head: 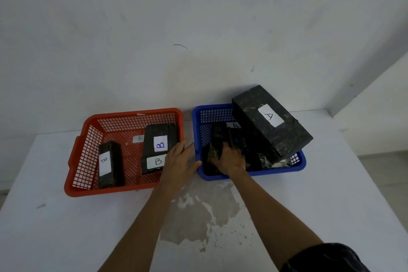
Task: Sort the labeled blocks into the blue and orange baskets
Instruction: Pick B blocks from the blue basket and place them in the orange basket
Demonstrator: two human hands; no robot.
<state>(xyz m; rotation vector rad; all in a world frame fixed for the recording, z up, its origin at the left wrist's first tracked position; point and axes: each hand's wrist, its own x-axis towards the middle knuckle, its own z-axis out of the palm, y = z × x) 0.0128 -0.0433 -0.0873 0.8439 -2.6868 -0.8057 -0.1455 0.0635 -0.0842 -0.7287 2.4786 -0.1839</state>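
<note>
Settling a dark block (212,159) into the blue basket (298,166), the right hand (229,161) grips it; the left hand (178,159) hovers spread. Letting go likely comes next.

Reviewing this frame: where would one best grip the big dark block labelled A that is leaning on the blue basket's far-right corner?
Probably across the two long sides of the big dark block labelled A, near its raised far end, from above: it lies tilted over the blue plastic basket, top face exposed, lower end among other blocks.

"b" labels on blocks in the orange basket (77,161); "a" on the big block (271,123).
</note>
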